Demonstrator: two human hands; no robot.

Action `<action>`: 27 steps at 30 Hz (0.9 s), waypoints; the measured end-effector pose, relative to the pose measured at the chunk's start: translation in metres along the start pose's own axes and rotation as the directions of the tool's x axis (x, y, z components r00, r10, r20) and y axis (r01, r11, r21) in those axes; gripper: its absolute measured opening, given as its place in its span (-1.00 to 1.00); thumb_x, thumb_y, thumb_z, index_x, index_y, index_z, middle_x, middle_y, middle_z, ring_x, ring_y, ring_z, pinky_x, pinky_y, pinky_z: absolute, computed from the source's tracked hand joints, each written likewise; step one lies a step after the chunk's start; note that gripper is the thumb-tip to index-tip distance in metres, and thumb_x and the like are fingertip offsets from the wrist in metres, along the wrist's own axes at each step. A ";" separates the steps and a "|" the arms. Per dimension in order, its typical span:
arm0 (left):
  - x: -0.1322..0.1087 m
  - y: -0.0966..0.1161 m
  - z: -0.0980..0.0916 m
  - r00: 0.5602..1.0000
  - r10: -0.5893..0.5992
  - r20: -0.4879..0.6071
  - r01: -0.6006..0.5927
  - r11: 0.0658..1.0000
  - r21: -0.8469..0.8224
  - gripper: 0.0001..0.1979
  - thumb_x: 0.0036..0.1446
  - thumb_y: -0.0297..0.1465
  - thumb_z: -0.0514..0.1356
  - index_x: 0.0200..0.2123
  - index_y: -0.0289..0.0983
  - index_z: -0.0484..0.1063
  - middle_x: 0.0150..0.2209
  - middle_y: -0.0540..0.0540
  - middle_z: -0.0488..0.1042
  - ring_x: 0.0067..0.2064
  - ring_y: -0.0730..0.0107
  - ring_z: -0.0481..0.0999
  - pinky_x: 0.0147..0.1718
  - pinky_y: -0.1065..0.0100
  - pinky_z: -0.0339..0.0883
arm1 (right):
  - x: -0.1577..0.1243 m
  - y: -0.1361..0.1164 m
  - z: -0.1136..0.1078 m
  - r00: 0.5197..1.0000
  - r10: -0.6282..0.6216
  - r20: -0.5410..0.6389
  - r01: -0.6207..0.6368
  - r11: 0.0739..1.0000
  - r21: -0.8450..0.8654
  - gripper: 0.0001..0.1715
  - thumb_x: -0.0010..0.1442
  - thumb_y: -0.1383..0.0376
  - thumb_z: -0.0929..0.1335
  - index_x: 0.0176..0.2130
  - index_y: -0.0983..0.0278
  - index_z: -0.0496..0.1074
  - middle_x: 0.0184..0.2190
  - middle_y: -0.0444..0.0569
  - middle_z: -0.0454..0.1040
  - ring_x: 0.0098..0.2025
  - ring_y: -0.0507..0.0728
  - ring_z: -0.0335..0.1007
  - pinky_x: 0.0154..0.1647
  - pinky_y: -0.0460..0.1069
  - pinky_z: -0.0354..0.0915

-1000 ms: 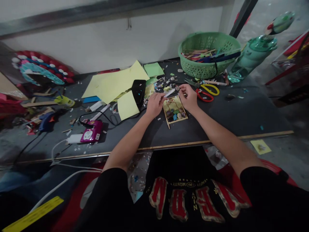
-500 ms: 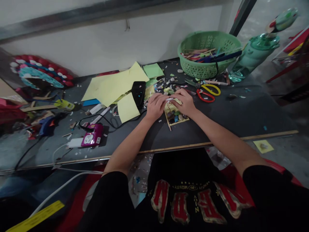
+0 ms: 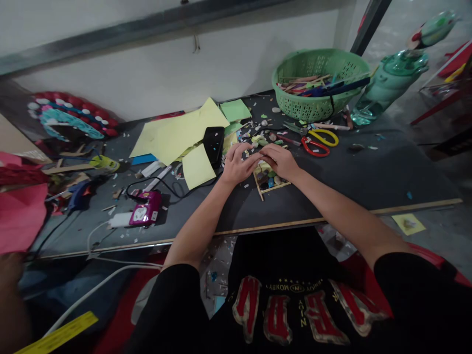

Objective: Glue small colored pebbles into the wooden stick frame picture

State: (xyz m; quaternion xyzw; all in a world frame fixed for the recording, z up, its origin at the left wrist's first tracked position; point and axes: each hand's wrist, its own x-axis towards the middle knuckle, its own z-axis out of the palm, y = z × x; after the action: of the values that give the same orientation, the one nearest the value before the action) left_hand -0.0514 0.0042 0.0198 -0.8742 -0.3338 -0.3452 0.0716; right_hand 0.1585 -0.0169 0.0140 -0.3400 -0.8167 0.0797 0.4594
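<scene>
Above a small wooden frame (image 3: 277,187) filled with coloured stones (image 3: 271,182), my two hands meet at the fingertips. My left hand (image 3: 238,166) has its fingers bent, thumb reaching toward the right hand. The fingers of my right hand (image 3: 280,161) are curled and pressed together, covering the frame's far part. Whatever lies between the fingertips is too small or hidden to make out. Just beyond the hands are loose stones and paper scraps (image 3: 262,141). Scissors (image 3: 313,139) with yellow and red handles lie to the right.
At the back right stand a green basket (image 3: 319,105) of sticks and tools and a green plastic bottle (image 3: 387,91). Yellow paper (image 3: 173,132), a black phone-like slab (image 3: 213,145) and a purple power adapter (image 3: 145,209) with cables lie left. Another person's hand (image 3: 10,265) is near pink paper (image 3: 22,216).
The pale strip seen between my fingertips no longer shows. My left fingers have spread a little and more of the stones is hidden. Another person's hand and pink paper have come in at left.
</scene>
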 end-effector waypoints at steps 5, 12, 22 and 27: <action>-0.001 -0.001 -0.002 0.997 -0.067 0.023 0.068 0.996 -0.059 -0.82 0.26 -0.19 0.18 -0.25 -0.14 0.48 0.04 -0.20 0.41 0.17 0.03 0.37 0.23 -0.11 0.18 | 0.001 0.000 -0.002 1.000 -0.009 -0.028 0.009 1.000 -0.001 -0.71 0.41 0.15 0.23 -0.13 0.23 0.46 -0.19 0.08 0.54 -0.09 0.16 0.49 -0.04 0.08 0.42; 0.002 -0.001 -0.001 0.999 0.001 0.054 0.000 1.000 -0.020 -0.82 0.29 -0.27 0.11 -0.12 -0.09 0.48 0.11 -0.18 0.38 0.20 0.05 0.32 0.22 -0.10 0.17 | 0.002 0.000 -0.002 0.999 0.008 -0.045 -0.007 1.000 0.023 -0.66 0.42 0.12 0.21 -0.17 0.24 0.46 -0.21 0.09 0.55 -0.12 0.17 0.50 -0.05 0.11 0.43; 0.002 -0.001 -0.003 0.994 0.082 0.072 -0.078 0.995 -0.058 -0.81 0.31 -0.22 0.04 -0.22 -0.15 0.40 0.01 -0.17 0.48 0.13 0.12 0.37 0.15 -0.01 0.26 | 0.001 0.000 0.000 0.999 -0.047 -0.023 0.048 0.998 0.042 -0.63 0.41 0.09 0.21 -0.16 0.23 0.48 -0.22 0.08 0.55 -0.14 0.17 0.51 -0.06 0.11 0.44; 0.002 -0.004 -0.002 0.988 0.125 0.092 -0.114 0.987 -0.114 -0.66 0.35 -0.13 -0.05 -0.25 -0.17 0.41 -0.05 -0.18 0.54 0.10 0.17 0.43 0.12 0.05 0.30 | -0.001 0.000 0.000 0.997 -0.079 -0.007 0.079 0.995 0.061 -0.68 0.41 0.11 0.23 -0.11 0.22 0.47 -0.19 0.07 0.56 -0.10 0.16 0.51 -0.03 0.09 0.44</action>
State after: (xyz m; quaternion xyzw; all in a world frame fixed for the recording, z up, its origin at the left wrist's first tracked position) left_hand -0.0537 0.0073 0.0215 -0.9113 -0.2646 -0.3142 0.0282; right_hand 0.1588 -0.0179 0.0135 -0.2933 -0.8256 0.0859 0.4744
